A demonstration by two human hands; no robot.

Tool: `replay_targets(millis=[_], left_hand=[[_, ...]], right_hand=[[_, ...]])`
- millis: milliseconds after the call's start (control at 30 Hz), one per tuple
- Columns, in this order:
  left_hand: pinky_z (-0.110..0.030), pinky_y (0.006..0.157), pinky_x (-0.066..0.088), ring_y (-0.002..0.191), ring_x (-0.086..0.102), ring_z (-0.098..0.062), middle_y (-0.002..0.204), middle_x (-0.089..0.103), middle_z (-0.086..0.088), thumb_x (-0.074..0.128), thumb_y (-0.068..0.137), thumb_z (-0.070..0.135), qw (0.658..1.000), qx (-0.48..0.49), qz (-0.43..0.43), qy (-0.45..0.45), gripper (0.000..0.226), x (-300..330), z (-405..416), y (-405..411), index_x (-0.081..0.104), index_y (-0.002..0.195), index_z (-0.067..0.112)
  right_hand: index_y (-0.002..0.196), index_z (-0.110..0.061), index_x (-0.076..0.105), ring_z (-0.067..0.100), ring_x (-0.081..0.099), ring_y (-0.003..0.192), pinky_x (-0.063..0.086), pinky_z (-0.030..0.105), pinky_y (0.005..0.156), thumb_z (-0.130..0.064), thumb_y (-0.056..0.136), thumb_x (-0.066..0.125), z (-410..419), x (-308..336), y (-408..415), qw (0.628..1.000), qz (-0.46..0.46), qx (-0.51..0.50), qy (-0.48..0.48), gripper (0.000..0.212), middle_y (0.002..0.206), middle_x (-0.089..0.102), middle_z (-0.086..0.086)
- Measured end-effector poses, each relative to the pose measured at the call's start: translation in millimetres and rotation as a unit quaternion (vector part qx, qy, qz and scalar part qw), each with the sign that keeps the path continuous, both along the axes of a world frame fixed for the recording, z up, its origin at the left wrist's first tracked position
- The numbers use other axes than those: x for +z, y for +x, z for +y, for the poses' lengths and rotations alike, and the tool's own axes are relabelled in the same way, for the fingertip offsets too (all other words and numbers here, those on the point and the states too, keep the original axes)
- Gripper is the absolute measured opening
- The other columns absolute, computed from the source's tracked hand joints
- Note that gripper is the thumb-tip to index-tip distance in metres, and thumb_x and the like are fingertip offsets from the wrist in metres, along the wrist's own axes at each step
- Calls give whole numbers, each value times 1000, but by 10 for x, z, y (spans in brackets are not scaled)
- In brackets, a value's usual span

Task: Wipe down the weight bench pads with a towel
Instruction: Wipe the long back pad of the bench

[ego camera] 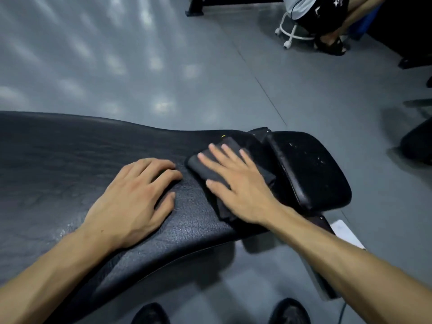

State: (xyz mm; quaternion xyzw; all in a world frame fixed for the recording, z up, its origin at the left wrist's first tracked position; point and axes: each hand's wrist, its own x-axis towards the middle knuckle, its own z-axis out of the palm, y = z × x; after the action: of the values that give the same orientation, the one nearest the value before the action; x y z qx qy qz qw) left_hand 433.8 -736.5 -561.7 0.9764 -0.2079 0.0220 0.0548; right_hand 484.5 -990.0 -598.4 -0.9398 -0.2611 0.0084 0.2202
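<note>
The long black textured vinyl bench pad (pixel 70 164) runs from the 9 o'clock edge of the view toward the centre, its surface creased and grained. On its right end lies a dark grey folded cloth towel (pixel 211 169), and the right hand (pixel 236 183) presses flat on top of it, fingers straight and spread wide, pointing toward 11 o'clock; the fingers are slightly blurred. The left hand (pixel 133 195) rests palm down on the bare pad just beside the towel at its 9 o'clock side, fingers relaxed and lightly bent, holding nothing. At 3 o'clock from the towel sits the shorter black padded seat cushion (pixel 313 169), tilted relative to the long pad and flecked with small pale marks; a black metal hinge bracket (pixel 259 133) shows between the two pads. A small yellow spot at the far edge of the long pad is too small to read. Grey smooth flooring (pixel 140 66) lies all around. At 6 o'clock are the toes of two black shoes (pixel 289 312). At 1 o'clock a seated person (pixel 327 17) in black shorts is on a white wheeled stool (pixel 292 33); white print on the shorts cannot be read.
</note>
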Motion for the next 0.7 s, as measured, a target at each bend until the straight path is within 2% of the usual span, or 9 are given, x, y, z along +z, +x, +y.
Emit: replay_targets(millis=[67,200,267,367,433,467,567,667,700], left_hand=[[-38,110,35,129,49,-22,136,54,8,44,97,41,1000,-1,3,0,37,13,-3,8,58,129,28],[-37,112,34,131,49,-20,136,53,10,46,97,41,1000,3,7,0,35,26,-9,-8,56,129,31],[-36,113,34,131,48,-19,136,53,11,47,97,41,1000,5,5,-1,35,26,-17,-4,56,129,31],[-37,113,35,130,49,-19,137,53,8,46,97,41,1000,8,1,4,36,27,-24,-14,57,130,29],[-37,113,35,130,49,-21,137,54,6,45,97,41,1000,6,0,5,39,17,-27,-10,58,131,27],[-37,113,35,130,49,-21,137,54,6,45,97,41,1000,5,0,6,39,16,-27,-11,57,131,26],[-36,114,34,131,48,-19,137,52,9,44,98,41,1000,8,1,9,37,28,-29,-24,56,131,30],[-35,112,34,131,48,-18,136,52,11,45,98,41,1000,6,-1,6,36,39,-34,-14,56,130,31],[-35,112,34,130,48,-19,136,52,11,45,98,41,1000,6,-2,5,36,40,-31,-15,56,130,31]], right_hand=[[155,-43,27,9,9,155,1,38,124,-54,98,30,-124,-18,116,999,9,39,13,58,167,18,-13],[153,-37,37,18,25,152,17,46,123,-50,98,30,-308,-50,1034,983,74,-165,16,57,164,33,-5],[153,-38,37,19,25,151,12,46,123,-47,102,33,-99,-15,1126,978,77,-193,-10,53,163,34,-4],[156,-43,26,13,8,156,-4,42,124,-48,103,34,250,70,572,999,27,-31,-1,54,168,17,-10],[156,-43,24,8,4,156,-7,36,124,-49,101,34,184,65,151,996,6,81,20,56,168,14,-13],[156,-43,25,6,4,155,-6,34,124,-49,102,34,61,43,94,995,8,98,28,56,168,15,-15],[155,-39,32,6,13,154,5,38,126,-47,102,34,-343,-27,462,998,37,-9,46,53,166,23,-16],[156,-31,34,19,23,153,15,39,122,-41,106,35,-416,31,988,972,114,-196,59,51,165,28,-5],[156,-31,34,20,24,153,15,40,121,-42,106,34,-314,54,1026,968,118,-216,45,51,166,28,-4]])
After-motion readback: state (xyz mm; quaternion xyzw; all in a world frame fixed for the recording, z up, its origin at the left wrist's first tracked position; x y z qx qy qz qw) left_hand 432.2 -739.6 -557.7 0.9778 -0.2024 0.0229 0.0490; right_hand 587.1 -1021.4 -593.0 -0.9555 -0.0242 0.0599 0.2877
